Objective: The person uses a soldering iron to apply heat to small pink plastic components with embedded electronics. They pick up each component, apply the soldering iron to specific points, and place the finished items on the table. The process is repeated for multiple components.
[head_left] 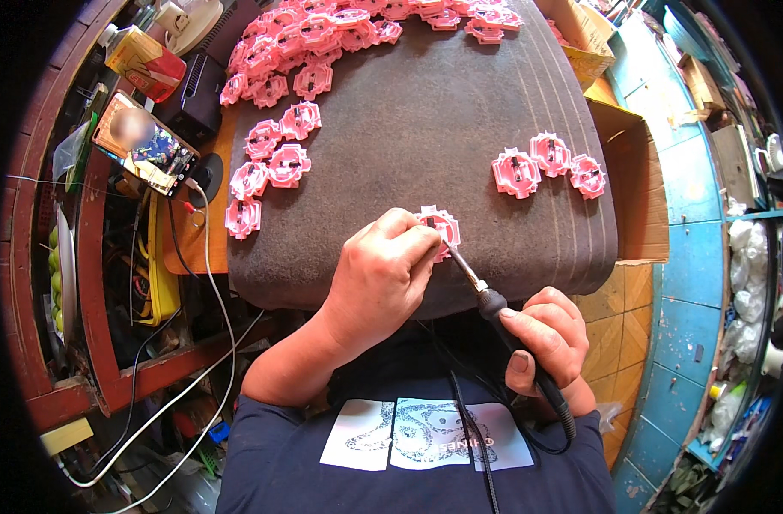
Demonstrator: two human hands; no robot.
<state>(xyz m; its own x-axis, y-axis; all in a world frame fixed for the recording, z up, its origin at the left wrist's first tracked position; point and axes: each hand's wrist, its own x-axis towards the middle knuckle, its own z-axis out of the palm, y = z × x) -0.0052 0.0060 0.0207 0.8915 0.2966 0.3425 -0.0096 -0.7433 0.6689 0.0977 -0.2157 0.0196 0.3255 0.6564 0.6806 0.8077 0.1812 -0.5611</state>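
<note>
A pink plastic part (445, 224) with a small black piece in its middle lies near the front edge of the dark mat (391, 128). My left hand (381, 261) is closed in a pinch at the part's left side, its fingertips partly hiding it. From the right, my right hand (547, 338) grips a soldering iron (492, 301) by its black handle. The iron's metal tip reaches the lower edge of the part, close to my left fingertips. Whether a thin wire is also between those fingers is hidden.
Three similar pink parts (550, 154) sit to the right, several more (267, 167) to the left, and a large heap (306, 38) at the far side. A phone (147, 144) on a stand and a carton (145, 62) stand left. Cardboard boxes (631, 180) flank the right edge.
</note>
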